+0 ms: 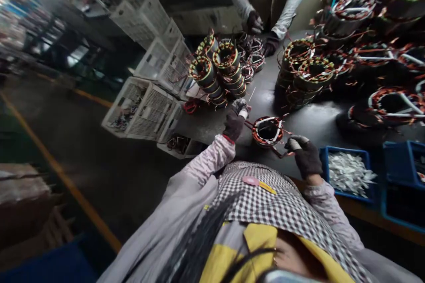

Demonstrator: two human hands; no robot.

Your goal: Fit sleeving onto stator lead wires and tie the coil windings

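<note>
A motor stator (267, 131) with orange-red copper windings and a white sleeve across its top stands on the dark table near the front edge, between my hands. To its left, my left hand (236, 119), in a dark glove with pale wrapped fingertips, is closed in a pinch. What those fingers hold is too small to make out; a thin white strip (253, 93) shows just beyond them. On the other side, my right hand (303, 154), gloved the same way, pinches a copper wire lead (281, 154) coming from the stator.
Stacked stators (229, 68) stand at the back left, and more stators (308, 70) crowd the right. A blue bin (347, 172) of whitish pieces sits beside my right hand. White crates (142, 106) are piled left. A co-worker's gloved hands (262, 35) are across the table.
</note>
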